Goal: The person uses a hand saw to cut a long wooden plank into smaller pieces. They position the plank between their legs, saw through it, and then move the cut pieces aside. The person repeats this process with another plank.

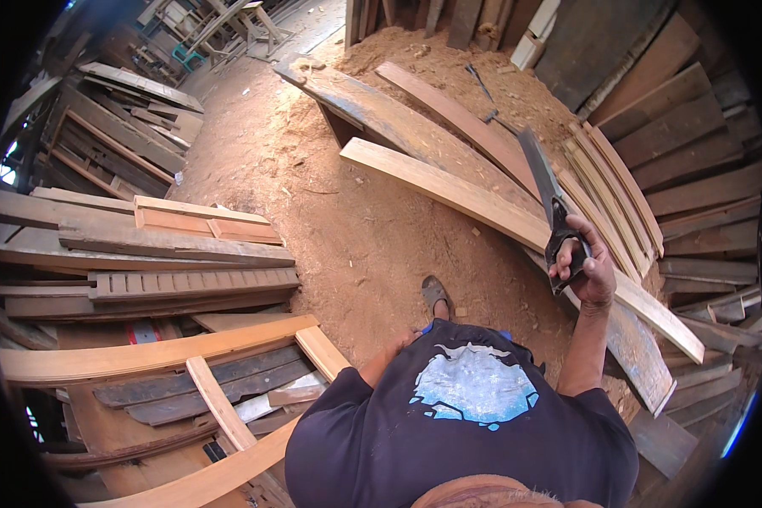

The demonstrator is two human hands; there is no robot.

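My right hand (pixel 597 271) is closed round the black handle of a handsaw (pixel 537 165), whose dark blade points up and away over the planks. Below the saw, a long pale plank (pixel 449 184) lies slanting across a weathered bench board (pixel 368 97). A reddish plank (pixel 449 110) rests along the far side of that board. At my waist, my left hand (pixel 400 341) hangs close to the dark shirt, and its fingers are mostly hidden.
Several narrow boards (pixel 605 199) lie right of the bench. A light wooden frame (pixel 157 351) rests on stacked timber at left, near a small panelled piece (pixel 203 222). Sawdust covers the floor (pixel 254 161). A thin dark tool (pixel 480 82) lies beyond the bench; planks (pixel 703 186) line the right.
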